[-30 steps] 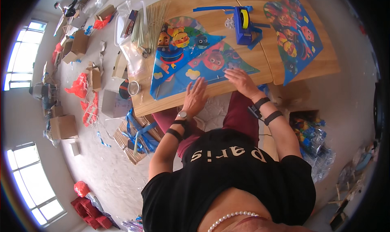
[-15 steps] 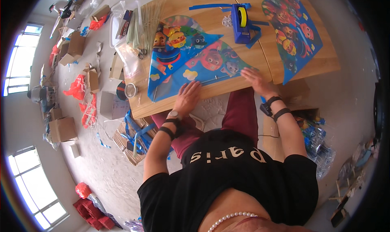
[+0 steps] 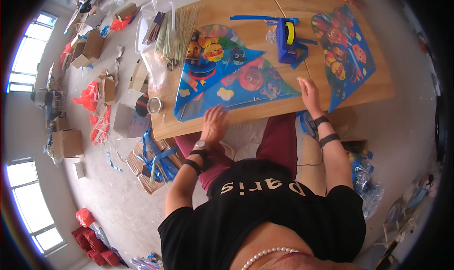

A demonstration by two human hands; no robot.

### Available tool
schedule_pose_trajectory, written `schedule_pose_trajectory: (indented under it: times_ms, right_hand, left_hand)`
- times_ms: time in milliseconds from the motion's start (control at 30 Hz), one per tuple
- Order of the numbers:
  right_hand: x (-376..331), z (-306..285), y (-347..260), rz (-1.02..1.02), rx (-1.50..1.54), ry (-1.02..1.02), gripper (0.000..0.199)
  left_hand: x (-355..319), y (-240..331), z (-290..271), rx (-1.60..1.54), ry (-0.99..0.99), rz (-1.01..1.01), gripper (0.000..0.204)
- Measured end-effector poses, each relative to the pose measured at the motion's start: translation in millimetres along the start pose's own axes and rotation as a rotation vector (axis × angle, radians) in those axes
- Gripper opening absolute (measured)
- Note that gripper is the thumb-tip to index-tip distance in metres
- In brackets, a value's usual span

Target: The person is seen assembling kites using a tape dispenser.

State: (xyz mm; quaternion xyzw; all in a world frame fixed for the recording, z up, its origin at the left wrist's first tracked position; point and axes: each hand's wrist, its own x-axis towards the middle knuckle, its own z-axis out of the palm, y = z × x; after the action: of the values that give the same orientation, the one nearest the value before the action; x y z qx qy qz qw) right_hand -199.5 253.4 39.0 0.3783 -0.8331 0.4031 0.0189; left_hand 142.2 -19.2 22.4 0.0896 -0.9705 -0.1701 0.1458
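Note:
A folded blue plastic kite sheet (image 3: 194,106) printed with cartoon animals and clouds lies in front of me on the wooden table (image 3: 231,115). Along its near edge runs a thin pale stick. My left hand (image 3: 215,123) hovers at the table's front edge, just short of the sheet, fingers outstretched and nothing in them. By the sheet's right tip is my right hand (image 3: 310,96), its fingers extended and holding nothing. Beyond it stands a blue tape dispenser (image 3: 287,52) with a yellow core. A second printed kite sheet (image 3: 344,57) lies to the right.
Thin sticks (image 3: 182,26) lie in a bundle at the back left, beside a clear plastic tub (image 3: 141,31). A round metal-rimmed container (image 3: 154,105) sits on the left table edge. Blue strips (image 3: 255,17) lie behind the dispenser. Cardboard boxes (image 3: 88,50) and red bags litter the floor.
Both hands have come off the sheet's near edge. The left drew back toward me; the right moved slightly rightward with its fingers raised. The sheet stays folded, and the whole view has shifted a little.

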Motion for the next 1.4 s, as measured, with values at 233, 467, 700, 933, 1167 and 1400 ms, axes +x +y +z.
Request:
schedule_pose_trajectory:
  times_ms: [233,467,700,933,1167,1400]
  right_hand:
    - [105.0,33.6,26.6,0.258,0.390,0.240,0.024]
    - [137.3,31.3,24.1,0.542,0.335,-0.051,0.019]
    - [149.4,11.4,30.7,0.833,0.769,-0.120,0.017]
    - [126.4,7.9,22.0,0.730,1.067,-0.138,0.021]
    - [112.4,31.3,25.8,0.668,0.734,-0.090,0.019]
    - [73.3,26.1,30.0,0.612,1.141,-0.414,0.019]
  left_hand:
    - [56.8,44.4,37.2,-0.065,-0.067,0.078,0.061]
    - [49.8,43.1,39.9,-0.042,-0.042,0.024,0.063]
    - [54.2,43.5,40.0,-0.047,-0.026,0.054,0.063]
    - [52.2,39.8,38.4,-0.058,-0.058,0.066,0.065]
    - [50.3,40.2,39.5,-0.044,-0.050,0.084,0.065]
    - [45.1,39.9,32.9,-0.041,-0.060,0.113,0.060]
